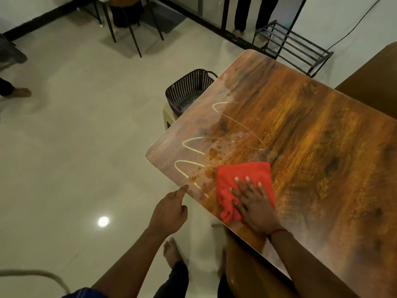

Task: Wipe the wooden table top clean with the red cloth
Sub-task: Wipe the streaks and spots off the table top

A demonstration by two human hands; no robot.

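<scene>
Red cloth (242, 183) lay bunched near the wooden table top's (311, 134) near edge, pinned flat under the right hand (253, 203), whose spread fingers (247, 186) pressed on it without gripping. Just beyond it ran a yellow zigzag line (219, 143) and brown spatters (211, 155). The left hand (169, 211) held nothing, loosely curled, forefinger touching the table's edge.

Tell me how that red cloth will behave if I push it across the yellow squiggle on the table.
The red cloth looks soft and floppy: it is already bunched under the right hand, so it will probably fold rather than slide flat. The glossy table top suggests it glides easily. The yellow line looks wet, so it may smear before lifting.
</scene>
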